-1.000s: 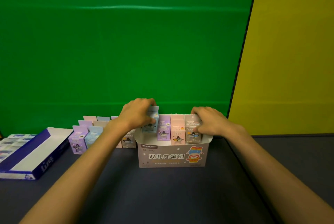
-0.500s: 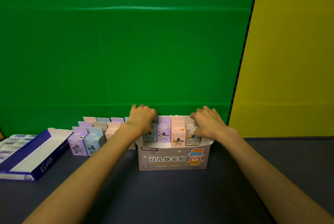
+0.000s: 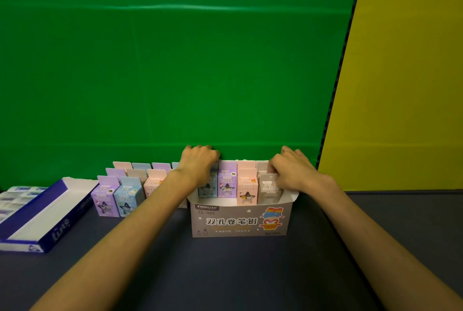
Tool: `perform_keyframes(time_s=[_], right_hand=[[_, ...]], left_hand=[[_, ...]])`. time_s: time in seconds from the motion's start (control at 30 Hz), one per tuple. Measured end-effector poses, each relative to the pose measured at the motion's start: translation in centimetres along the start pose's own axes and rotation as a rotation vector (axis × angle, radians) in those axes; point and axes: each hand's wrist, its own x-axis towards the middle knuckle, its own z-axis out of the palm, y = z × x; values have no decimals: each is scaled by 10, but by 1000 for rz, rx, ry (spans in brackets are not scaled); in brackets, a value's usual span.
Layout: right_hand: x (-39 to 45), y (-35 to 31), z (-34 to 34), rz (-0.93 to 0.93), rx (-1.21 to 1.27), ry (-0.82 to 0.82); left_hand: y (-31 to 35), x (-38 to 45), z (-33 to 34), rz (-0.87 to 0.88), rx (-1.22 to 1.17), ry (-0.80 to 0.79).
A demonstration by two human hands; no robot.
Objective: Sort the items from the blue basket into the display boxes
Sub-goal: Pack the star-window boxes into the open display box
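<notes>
A grey display box (image 3: 240, 221) with printed characters stands on the dark table. In its front row stand a blue carton (image 3: 208, 188), a purple carton (image 3: 227, 181), a pink carton (image 3: 246, 189) and a grey carton (image 3: 269, 189). My left hand (image 3: 199, 162) lies over the top of the blue carton at the box's left end, fingers curled down behind it. My right hand (image 3: 292, 167) curls its fingers round the top of the grey carton at the right end. No blue basket is in view.
Several loose pastel cartons (image 3: 125, 193) stand in rows left of the display box. Further left lies an open blue-and-white box (image 3: 45, 218) with small packets beside it. A green backdrop and a yellow panel rise behind the table.
My left hand has lowered the blue carton from above the row down into the box's left end. My right hand stayed on the grey carton, shifting slightly.
</notes>
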Motion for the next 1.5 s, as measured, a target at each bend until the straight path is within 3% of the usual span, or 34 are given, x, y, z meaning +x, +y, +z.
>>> perform_keyframes(time_s=[0.73,0.9,1.2,1.5], right_hand=[[7,-3,14,85,-52,149],[8,-13,4,63,8,230],[15,-96,-27,-103,229,268],[39,-195,-35,-247,242,260]], left_hand=[[-7,-2,4,28,-69,28],[-15,-11,-2,5,-254,65],[-96,-88,-11,-137,-386,180],[-183,-148,29,-251,-171,-76]])
